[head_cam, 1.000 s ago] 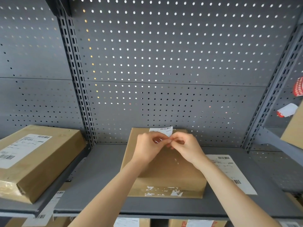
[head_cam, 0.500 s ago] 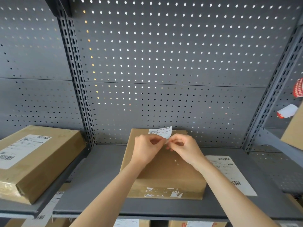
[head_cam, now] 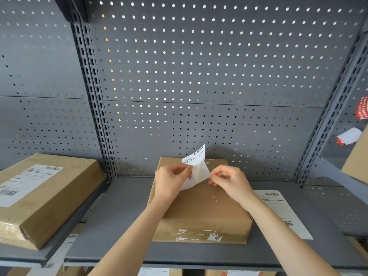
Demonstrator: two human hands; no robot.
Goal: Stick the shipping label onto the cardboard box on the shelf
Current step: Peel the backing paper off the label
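A brown cardboard box (head_cam: 201, 212) lies flat on the grey shelf (head_cam: 123, 236), with torn label scraps on its front face. Just above its far half I hold a white shipping label (head_cam: 194, 159) with barcodes. My left hand (head_cam: 169, 180) pinches the printed sheet at its left side. My right hand (head_cam: 229, 181) pinches a plain white layer (head_cam: 202, 172) that has come away from the label and folds toward the right. Both hands hover over the box top.
A second shipping label (head_cam: 282, 212) lies flat on the shelf right of the box. A labelled cardboard box (head_cam: 39, 196) sits on the left shelf. Perforated grey panels and slotted uprights (head_cam: 93, 96) stand behind. Another box corner (head_cam: 356, 160) shows at the right.
My hands have drawn apart. The label, earlier bunched between my fingertips, now stands up and its white layer has peeled away to the right.
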